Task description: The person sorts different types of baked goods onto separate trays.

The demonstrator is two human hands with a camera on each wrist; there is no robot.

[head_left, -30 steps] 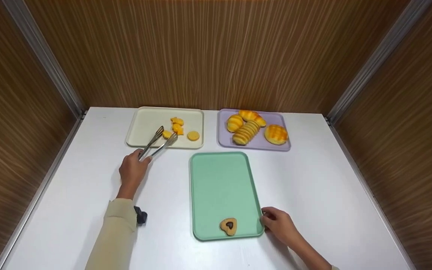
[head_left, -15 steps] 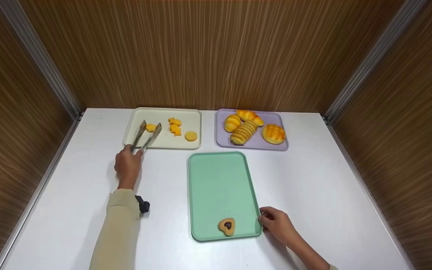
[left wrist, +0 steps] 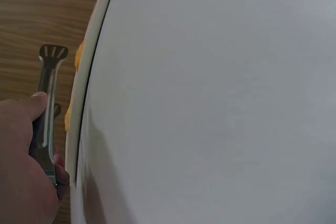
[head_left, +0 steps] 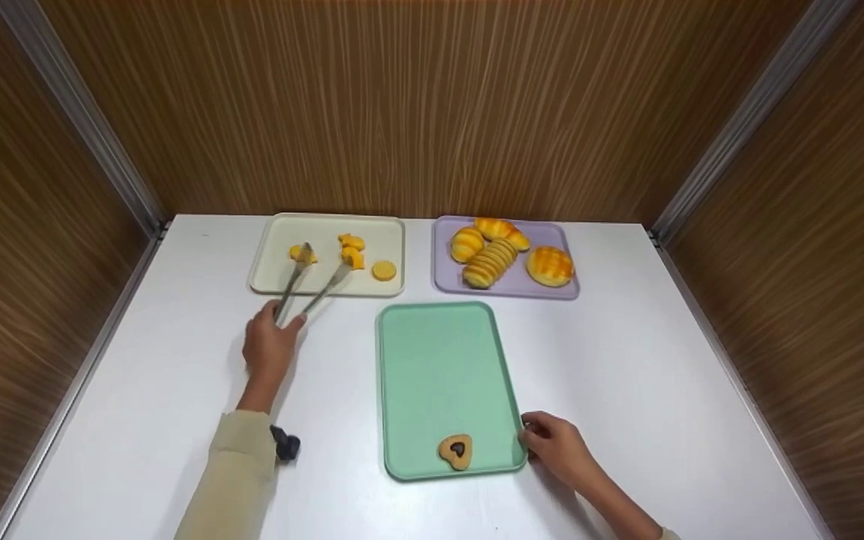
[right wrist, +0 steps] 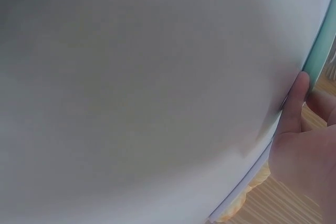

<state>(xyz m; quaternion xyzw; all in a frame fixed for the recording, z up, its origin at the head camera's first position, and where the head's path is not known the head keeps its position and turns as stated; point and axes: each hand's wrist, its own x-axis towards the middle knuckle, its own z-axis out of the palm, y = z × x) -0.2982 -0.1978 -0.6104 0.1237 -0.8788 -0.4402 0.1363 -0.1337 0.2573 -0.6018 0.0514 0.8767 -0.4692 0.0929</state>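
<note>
My left hand grips metal tongs with their arms spread wide, over the front edge of a cream tray. One tong tip overlaps a small yellow piece at the left. The other tip is right at a yellow fish-like piece, which lies against another yellow piece. A round yellow biscuit lies to their right. In the left wrist view, the tongs show between thumb and fingers. My right hand pinches the right rim of a green tray near its front corner.
A heart-shaped cookie with a dark centre lies at the green tray's near end. Behind, a purple tray holds several breads, including a round bun. Wood-patterned panels enclose the white table at the back and sides.
The tongs shifted left around the left yellow piece, which moved left, apart from the others. They then came back right and spread wider. My right hand stays on the green tray's rim.
</note>
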